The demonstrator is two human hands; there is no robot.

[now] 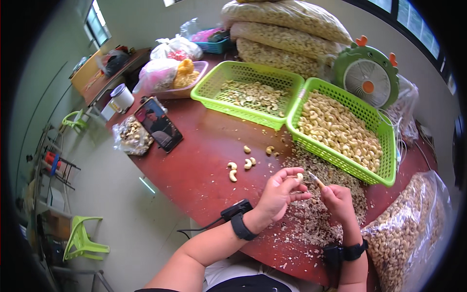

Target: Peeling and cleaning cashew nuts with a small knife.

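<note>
A pale cashew (pixel 299 177) is pinched between the thumb and index finger of my left hand (pixel 284 192). My right hand (pixel 338 199) grips a small knife (pixel 317 180) by its light handle, its blade tip pointing toward that nut. Beneath both hands, brown peel flakes and crumbs (pixel 316 228) are spread over the red table (pixel 189 160). Several loose cashews (pixel 233 175) lie left of my hands. A green basket full of cashews (pixel 338 131) sits just beyond them, beside a second green basket (pixel 204 90) with fewer pieces. A large clear bag of cashews (pixel 404 233) is at my right.
A phone (pixel 158 127) is propped near a small nut bag (pixel 134 136) and a mug (pixel 121 96). Stacked sacks (pixel 287 22), a green fan (pixel 365 78) and a pink tub (pixel 192 90) line the back. Green stools (pixel 80 238) stand on the floor at left.
</note>
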